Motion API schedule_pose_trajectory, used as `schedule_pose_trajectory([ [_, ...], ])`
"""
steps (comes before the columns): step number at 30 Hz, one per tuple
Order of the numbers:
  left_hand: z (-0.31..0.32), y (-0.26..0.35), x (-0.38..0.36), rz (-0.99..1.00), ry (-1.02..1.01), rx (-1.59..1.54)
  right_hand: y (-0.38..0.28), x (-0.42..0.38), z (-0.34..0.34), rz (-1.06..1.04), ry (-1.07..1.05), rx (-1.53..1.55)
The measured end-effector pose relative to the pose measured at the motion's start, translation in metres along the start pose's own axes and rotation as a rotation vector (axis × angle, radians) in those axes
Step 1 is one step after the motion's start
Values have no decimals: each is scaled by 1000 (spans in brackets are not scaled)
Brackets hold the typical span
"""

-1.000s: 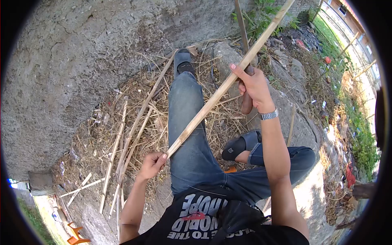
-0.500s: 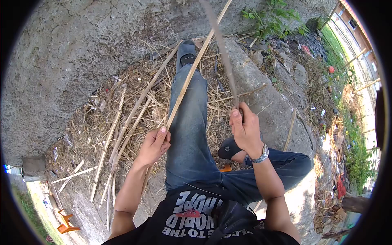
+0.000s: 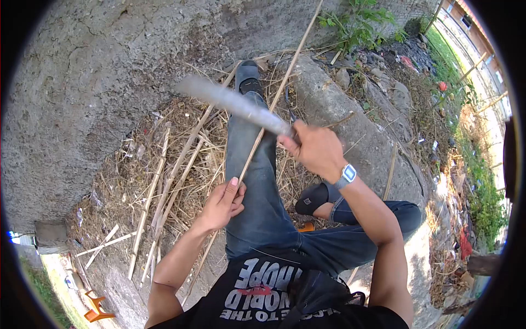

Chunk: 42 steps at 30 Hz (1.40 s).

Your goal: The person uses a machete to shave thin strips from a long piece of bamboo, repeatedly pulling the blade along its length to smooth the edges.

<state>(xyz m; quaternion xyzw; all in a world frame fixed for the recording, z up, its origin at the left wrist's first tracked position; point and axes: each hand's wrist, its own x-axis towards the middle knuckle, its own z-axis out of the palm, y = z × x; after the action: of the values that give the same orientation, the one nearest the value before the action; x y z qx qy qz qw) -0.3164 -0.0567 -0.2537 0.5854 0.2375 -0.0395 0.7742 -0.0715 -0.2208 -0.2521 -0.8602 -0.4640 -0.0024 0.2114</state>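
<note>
My left hand [image 3: 221, 205] is closed around a long, thin bamboo strip [image 3: 282, 86], thumb lying along it. The strip slants over my outstretched leg [image 3: 249, 164] toward the wall, and its lower end runs down past my left forearm. In my right hand [image 3: 319, 152] is a machete [image 3: 233, 103], gripped at the handle, which my fingers cover. Its wide blade is smeared by motion and points left, overlapping the strip above my knee in this view.
Several split bamboo strips [image 3: 152, 205] lie on the straw-littered ground at left. A rough wall [image 3: 109, 82] rises ahead. A large rock [image 3: 350, 115] sits right of my leg, and a leafy plant [image 3: 359, 22] grows beyond it. An orange plastic object [image 3: 97, 308] stands at lower left.
The machete has swung from pointing up and away to lying leftward across the strip. My right hand has turned palm down. My left hand and the strip have shifted slightly right.
</note>
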Motion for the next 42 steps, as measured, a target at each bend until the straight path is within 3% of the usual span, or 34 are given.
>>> schedule_pose_trajectory([
  [2,-6,-8,-11,-1,8,4,35,31,-17,290,66,210],
  [5,-4,1,-7,5,2,80,36,27,-29,154,2,204],
  [8,3,-4,11,4,17,69,-25,-18,-24,-86,-213,53],
  [11,1,-1,0,-48,-12,58,-20,-19,-4,-124,-155,69],
  [14,-5,-9,-23,-85,-6,66,40,37,-12,288,4,266],
  [16,-5,-4,-31,-92,-15,61,52,44,-24,265,-32,203],
  [22,-6,-2,-13,-88,7,99,-40,-36,-7,-196,-311,101],
  [23,-11,-2,-19,-67,24,124,-32,-31,3,-193,-176,72],
  [25,-18,-1,-33,-28,63,179,-4,7,-8,22,-26,153],
  [26,-17,2,-35,-19,65,178,10,27,-16,227,-51,330],
  [28,-14,7,-38,-62,67,135,21,40,-21,183,-17,278],
  [32,-20,4,-18,-16,90,174,-44,-16,-20,-178,-274,147],
  [34,-26,0,-20,15,66,163,-43,-16,-15,-228,-268,90],
  [36,-34,-1,-30,32,104,185,-13,7,-2,-113,-92,154],
  [37,-35,5,-31,21,115,199,-14,16,-14,-92,-196,190],
  [42,-42,-3,-33,51,120,221,-44,6,-13,-91,-142,114],
])
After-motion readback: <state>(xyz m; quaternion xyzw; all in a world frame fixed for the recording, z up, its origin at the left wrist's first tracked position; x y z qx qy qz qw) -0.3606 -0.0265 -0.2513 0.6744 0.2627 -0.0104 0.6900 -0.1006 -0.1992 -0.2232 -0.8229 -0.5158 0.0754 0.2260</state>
